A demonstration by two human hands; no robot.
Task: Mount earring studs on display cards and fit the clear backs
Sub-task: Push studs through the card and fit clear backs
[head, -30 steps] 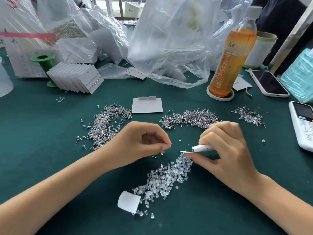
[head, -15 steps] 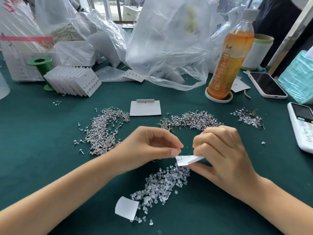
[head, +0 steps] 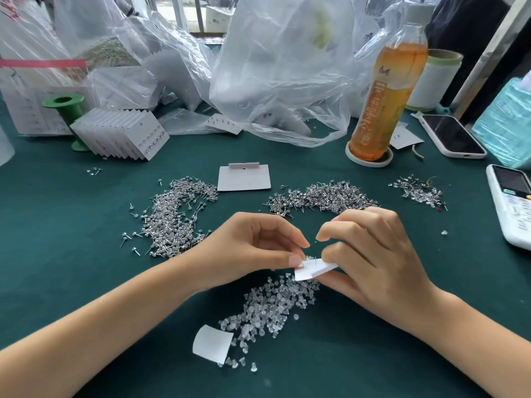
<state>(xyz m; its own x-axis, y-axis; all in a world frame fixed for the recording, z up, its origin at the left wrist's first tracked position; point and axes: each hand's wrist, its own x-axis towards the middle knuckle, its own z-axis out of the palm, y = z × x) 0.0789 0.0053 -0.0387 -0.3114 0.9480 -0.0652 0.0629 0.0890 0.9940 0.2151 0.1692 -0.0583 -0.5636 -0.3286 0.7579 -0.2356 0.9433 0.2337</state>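
Nearest lies a heap of clear backs [head: 270,308] on the counter [head: 57,225]. Just above it, the right hand [head: 373,262] grips a card [head: 313,270]; the left hand's [head: 253,251] fingers [head: 294,258] pinch at a post there. Stud piles [head: 175,216] lie beyond.

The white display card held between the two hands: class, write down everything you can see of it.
The display card is small, white and looks like stiff paper, with a folded flap at its right end. It is held roughly flat just above the pile of clear backs, over the green table. The right hand grips its right side; the left hand pinches at its left edge. Thin metal stud posts stick up through it.
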